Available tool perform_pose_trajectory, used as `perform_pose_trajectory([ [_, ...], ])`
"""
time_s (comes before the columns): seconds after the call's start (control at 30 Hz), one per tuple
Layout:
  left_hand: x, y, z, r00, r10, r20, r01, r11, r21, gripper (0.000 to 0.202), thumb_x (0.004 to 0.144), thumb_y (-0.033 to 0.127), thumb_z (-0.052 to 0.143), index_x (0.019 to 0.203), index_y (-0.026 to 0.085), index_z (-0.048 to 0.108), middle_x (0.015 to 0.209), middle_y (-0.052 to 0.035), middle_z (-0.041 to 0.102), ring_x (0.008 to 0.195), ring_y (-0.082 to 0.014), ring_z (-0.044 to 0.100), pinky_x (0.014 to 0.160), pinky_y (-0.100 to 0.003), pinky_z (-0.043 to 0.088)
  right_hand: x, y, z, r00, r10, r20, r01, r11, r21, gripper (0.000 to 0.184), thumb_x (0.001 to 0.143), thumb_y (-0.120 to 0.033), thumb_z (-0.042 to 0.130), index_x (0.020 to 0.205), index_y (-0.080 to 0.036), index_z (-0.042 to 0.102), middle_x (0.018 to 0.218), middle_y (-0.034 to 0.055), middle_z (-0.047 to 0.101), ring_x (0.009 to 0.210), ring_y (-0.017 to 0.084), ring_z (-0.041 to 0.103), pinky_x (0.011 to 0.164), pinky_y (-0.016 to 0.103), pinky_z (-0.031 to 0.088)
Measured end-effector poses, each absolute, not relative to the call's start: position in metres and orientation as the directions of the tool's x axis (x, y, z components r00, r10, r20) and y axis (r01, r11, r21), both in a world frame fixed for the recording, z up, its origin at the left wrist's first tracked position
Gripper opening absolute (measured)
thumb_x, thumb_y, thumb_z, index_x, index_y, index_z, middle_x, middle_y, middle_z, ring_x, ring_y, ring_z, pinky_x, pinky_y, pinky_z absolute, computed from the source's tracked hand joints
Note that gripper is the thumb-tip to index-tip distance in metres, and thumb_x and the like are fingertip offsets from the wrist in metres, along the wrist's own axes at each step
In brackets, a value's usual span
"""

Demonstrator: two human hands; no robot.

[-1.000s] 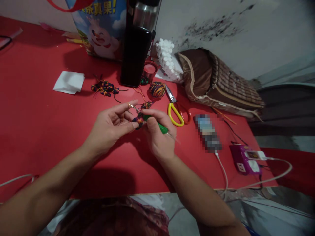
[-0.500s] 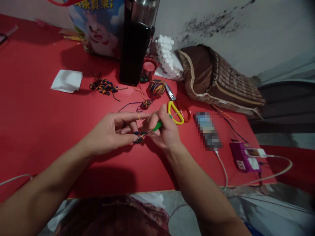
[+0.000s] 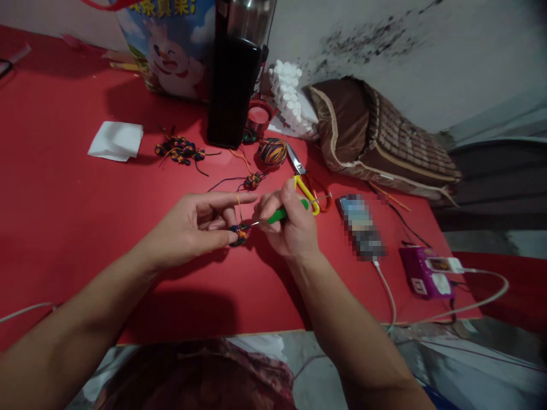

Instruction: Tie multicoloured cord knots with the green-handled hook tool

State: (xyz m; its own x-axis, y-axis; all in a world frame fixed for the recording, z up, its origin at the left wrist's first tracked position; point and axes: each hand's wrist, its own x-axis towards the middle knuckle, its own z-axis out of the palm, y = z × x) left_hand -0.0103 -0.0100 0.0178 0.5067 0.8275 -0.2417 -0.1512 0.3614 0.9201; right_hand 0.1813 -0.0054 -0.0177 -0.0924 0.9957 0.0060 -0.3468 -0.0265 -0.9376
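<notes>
Between thumb and fingers, my left hand [image 3: 203, 228] pinches a small piece of multicoloured crochet work [image 3: 240, 234], with a strand of yarn running up over the stretched index finger. My right hand [image 3: 290, 222] is closed round the green handle of a crochet hook [image 3: 278, 214]; its metal tip reaches the crochet piece. Behind the hands lie a small multicoloured yarn bundle [image 3: 252, 181] and a ball of variegated yarn [image 3: 272, 152]. Scissors [image 3: 306, 191] with yellow and red handles rest just beyond my right hand, partly covered by it.
Several crocheted pieces [image 3: 182, 150] and a folded white paper [image 3: 116, 140] lie at the left. A black phone [image 3: 233, 94] stands upright near a printed bag [image 3: 175, 51]. To the right are a blurred phone [image 3: 362, 228] on a cable, a purple power block [image 3: 421, 270] and a brown quilted bag [image 3: 384, 136].
My right hand has shifted slightly right with the crochet hook, whose tip has drawn back along the crochet piece. My left hand stays nearly in place, its index finger straighter in view.
</notes>
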Motion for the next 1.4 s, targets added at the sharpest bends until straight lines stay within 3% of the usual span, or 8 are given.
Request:
perform_pose_trajectory([
  [0.43,-0.013,-0.011,0.016,0.49,0.838,-0.24,-0.137,0.345,0.928,0.053,0.074,0.006,0.082,0.125,0.02,0.084,0.075,0.0035,0.062,0.057,-0.0081,0.059,0.053,-0.019,0.052,0.181,-0.009,-0.016,0.014,0.997,0.079,-0.235,0.08,-0.969,0.066,0.096,-0.074,0.065,0.055,-0.023,0.072,0.04,-0.0057,0.035,0.039,0.008,0.032,0.043,0.028,0.024],
  [0.57,-0.013,-0.011,0.014,0.465,0.852,-0.241,-0.104,0.323,0.941,0.053,0.074,0.004,0.08,0.125,0.019,0.084,0.072,0.0048,0.061,0.055,-0.0068,0.056,0.057,-0.021,0.054,0.183,-0.013,-0.016,0.063,0.984,0.169,-0.153,0.177,-0.972,0.063,0.102,-0.066,0.062,0.058,-0.024,0.076,0.044,-0.0032,0.045,0.042,0.01,0.038,0.046,0.029,0.028],
  [0.8,-0.009,-0.007,0.01,0.36,0.898,-0.253,-0.077,0.299,0.951,0.058,0.071,0.003,0.084,0.127,0.018,0.083,0.066,0.0046,0.063,0.05,-0.0068,0.051,0.049,-0.018,0.046,0.182,-0.024,-0.017,0.086,0.928,0.361,0.116,0.351,-0.929,0.051,0.106,-0.056,0.061,0.071,-0.026,0.082,0.055,-0.0008,0.06,0.052,0.014,0.052,0.055,0.032,0.043],
  [0.93,-0.009,-0.003,0.001,0.37,0.881,-0.295,-0.276,0.408,0.87,0.055,0.068,0.009,0.092,0.122,0.019,0.084,0.072,0.0033,0.067,0.06,-0.0106,0.065,0.059,-0.022,0.054,0.181,-0.027,-0.022,-0.034,0.837,0.547,0.226,0.539,-0.811,0.039,0.109,-0.048,0.058,0.09,-0.028,0.085,0.068,0.0005,0.071,0.061,0.016,0.063,0.063,0.033,0.051],
  [1.0,-0.009,-0.002,-0.003,0.408,0.849,-0.337,-0.362,0.489,0.794,0.055,0.064,0.01,0.094,0.118,0.018,0.085,0.072,0.0028,0.066,0.058,-0.01,0.063,0.057,-0.022,0.052,0.182,-0.026,-0.025,-0.149,0.768,0.623,0.298,0.636,-0.712,0.028,0.108,-0.046,0.062,0.102,-0.028,0.084,0.081,0.0022,0.078,0.069,0.017,0.068,0.066,0.034,0.054],
  [1.17,-0.006,-0.004,-0.005,0.478,0.771,-0.422,-0.466,0.629,0.622,0.049,0.066,0.006,0.087,0.114,0.016,0.086,0.07,0.0001,0.065,0.054,-0.0072,0.052,0.052,-0.019,0.045,0.184,-0.023,-0.028,-0.413,0.517,0.749,0.515,0.811,-0.276,0.023,0.107,-0.04,0.067,0.124,-0.027,0.075,0.088,0.0034,0.079,0.075,0.018,0.067,0.069,0.034,0.051],
  [1.27,-0.002,-0.008,-0.002,0.366,0.85,-0.378,-0.486,0.521,0.702,0.049,0.066,0.006,0.087,0.114,0.018,0.086,0.072,0.0015,0.063,0.057,-0.0072,0.052,0.052,-0.018,0.044,0.183,-0.022,-0.027,-0.474,0.451,0.756,0.587,0.802,-0.11,0.025,0.106,-0.04,0.068,0.126,-0.024,0.072,0.082,0.0019,0.077,0.071,0.018,0.063,0.066,0.035,0.043],
  [1.4,0.001,-0.016,0.004,0.101,0.98,-0.17,-0.283,0.192,0.94,0.048,0.076,0.011,0.085,0.121,0.026,0.084,0.079,0.0023,0.063,0.062,-0.0096,0.047,0.056,-0.023,0.041,0.178,-0.023,-0.027,-0.46,0.476,0.75,0.639,0.764,-0.094,0.022,0.107,-0.041,0.066,0.121,-0.026,0.073,0.077,0.0011,0.075,0.069,0.018,0.061,0.066,0.037,0.038],
])
